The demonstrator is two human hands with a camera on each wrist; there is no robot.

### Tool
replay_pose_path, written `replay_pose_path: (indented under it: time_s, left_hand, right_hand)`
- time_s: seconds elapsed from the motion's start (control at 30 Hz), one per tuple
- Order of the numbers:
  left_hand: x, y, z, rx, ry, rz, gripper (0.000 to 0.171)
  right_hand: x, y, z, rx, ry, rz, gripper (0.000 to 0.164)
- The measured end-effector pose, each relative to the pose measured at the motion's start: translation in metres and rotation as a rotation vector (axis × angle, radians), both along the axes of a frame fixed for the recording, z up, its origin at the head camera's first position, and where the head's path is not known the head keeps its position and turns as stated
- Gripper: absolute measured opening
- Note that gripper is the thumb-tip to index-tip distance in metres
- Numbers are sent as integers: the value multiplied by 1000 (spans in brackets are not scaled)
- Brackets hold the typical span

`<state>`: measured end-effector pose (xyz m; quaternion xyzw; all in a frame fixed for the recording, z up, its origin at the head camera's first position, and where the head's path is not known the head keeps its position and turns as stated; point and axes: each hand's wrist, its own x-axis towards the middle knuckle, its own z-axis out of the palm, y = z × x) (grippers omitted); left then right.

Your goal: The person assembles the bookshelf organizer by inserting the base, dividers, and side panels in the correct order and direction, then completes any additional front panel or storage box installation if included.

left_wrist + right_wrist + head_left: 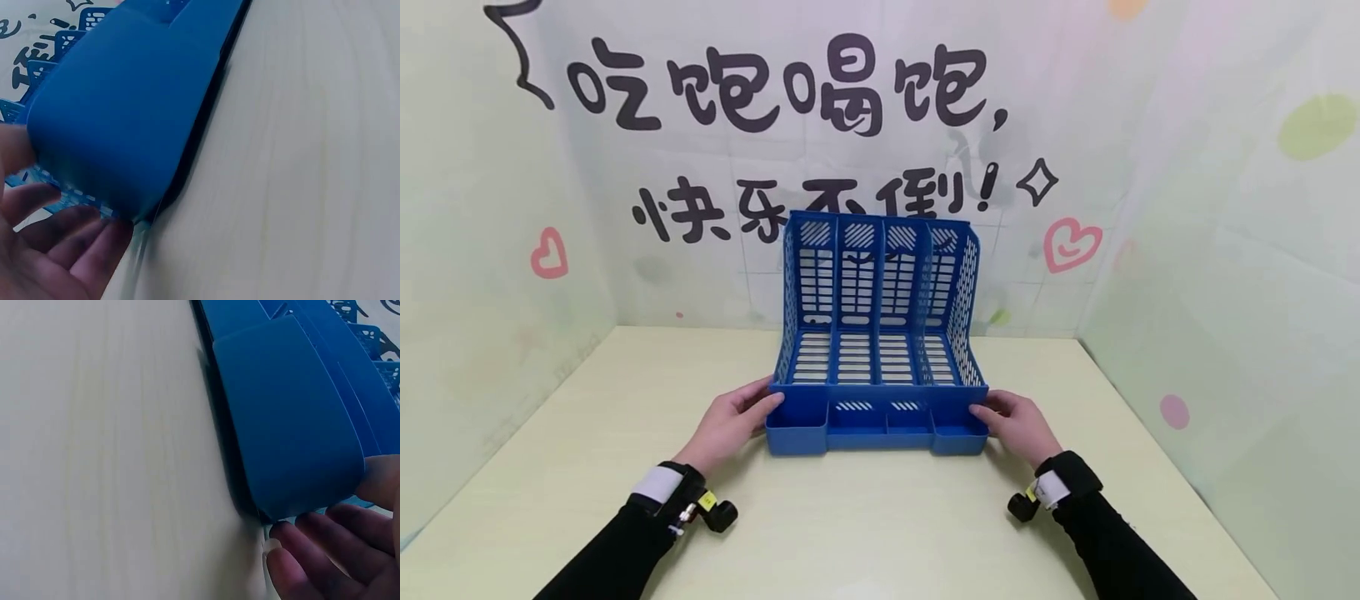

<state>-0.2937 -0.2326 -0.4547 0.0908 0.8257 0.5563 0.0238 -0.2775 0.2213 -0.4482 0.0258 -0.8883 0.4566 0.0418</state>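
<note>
A blue plastic desktop file organizer (880, 387) faces me upright on the table, with tall slotted dividers behind and a row of shallow trays along the front. My left hand (733, 421) grips its left front corner, thumb over the tray's rim and fingers against the outer side. At the opposite corner my right hand (1017, 421) holds on the same way. In the left wrist view the fingers (87, 244) curl at the lower side edge of the organizer (125, 112). The right wrist view shows the fingertips (306, 534) right under the corner of the tray (287, 419).
The pale wooden table (850, 533) extends in front of the organizer and to both sides. Behind it hangs a white backdrop (880, 150) with large dark characters and hearts; similar light panels (1247, 275) enclose the left and right sides.
</note>
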Motion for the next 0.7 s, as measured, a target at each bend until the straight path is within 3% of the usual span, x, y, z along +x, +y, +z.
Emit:
replay_pose_path:
  time_s: [0.2,0.5,0.63,0.7]
  left_hand:
    - [-2,1,-1,54,-39,-21,73]
    - [0,1,-6,47,-54,-28,71]
    - [5,0,1,23,-12,-39,75]
    - [9,0,9,-42,47,-40,77]
  right_hand:
    - [-4,-5,0,12,-6,-26,42]
    - [-1,-6,-8,-2,-36,-24,43]
    - [4,-4,-3,88,-15,-1,51]
    - [7,-1,4,135,8,14,61]
